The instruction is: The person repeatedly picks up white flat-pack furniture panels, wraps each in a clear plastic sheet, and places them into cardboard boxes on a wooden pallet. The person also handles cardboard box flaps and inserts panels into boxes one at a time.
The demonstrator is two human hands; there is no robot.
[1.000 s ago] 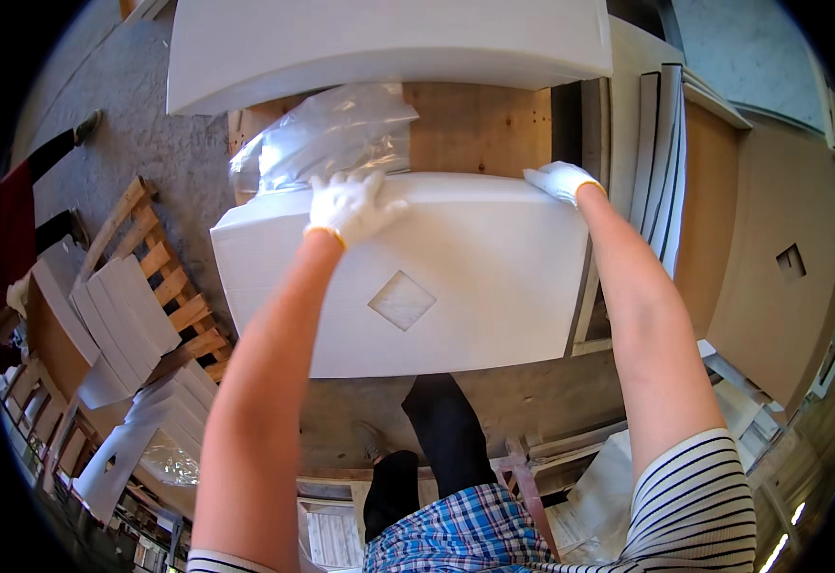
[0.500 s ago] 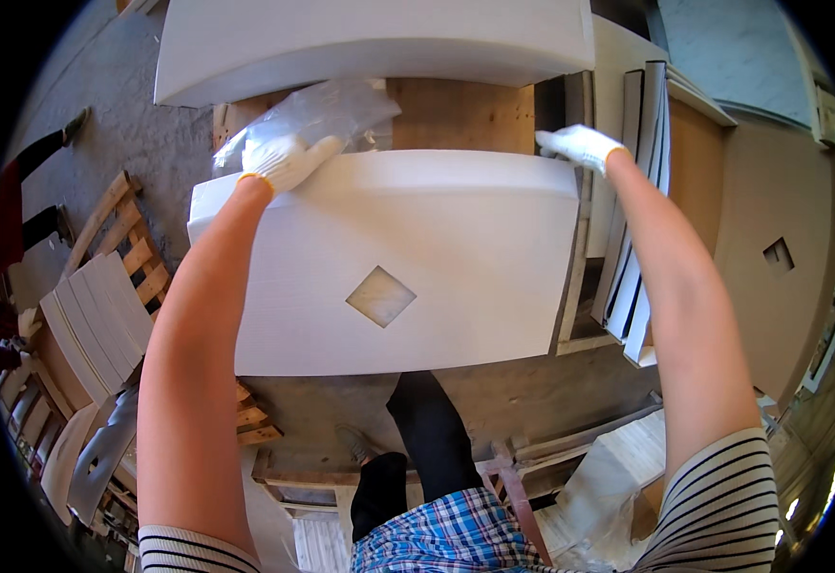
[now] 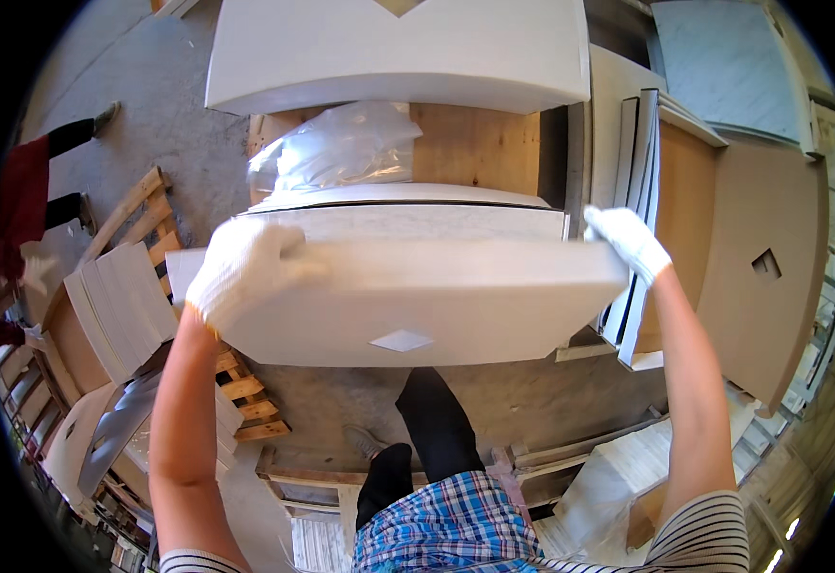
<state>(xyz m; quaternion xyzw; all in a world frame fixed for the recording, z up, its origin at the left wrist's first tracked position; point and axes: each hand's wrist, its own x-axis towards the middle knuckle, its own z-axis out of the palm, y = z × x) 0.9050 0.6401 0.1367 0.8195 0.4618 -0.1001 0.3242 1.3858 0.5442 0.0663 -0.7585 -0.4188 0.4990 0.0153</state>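
Observation:
A white cardboard carton lid (image 3: 494,320) with a diamond-shaped cutout is tilted up in front of me, raised at its far edge. My left hand (image 3: 246,272), in a white knit glove, grips its left end; motion blurs the fingers. At the right far corner, my gloved right hand (image 3: 631,244) holds the same lid. Behind it a carton (image 3: 360,194) shows a pale marbled surface (image 3: 437,222) inside its rim; the lid hides the rest.
Beyond lie a crumpled clear plastic bag (image 3: 351,148), a plywood surface (image 3: 480,143) and another white carton (image 3: 398,62). Folded cardboard (image 3: 642,191) and a brown carton piece (image 3: 766,201) stand right. Left are wooden pallets (image 3: 145,224), stacked white boards (image 3: 121,296) and another person (image 3: 26,191).
The lid has come up off the carton and tipped toward me, uncovering the marbled surface. Both hands have moved nearer to me with it.

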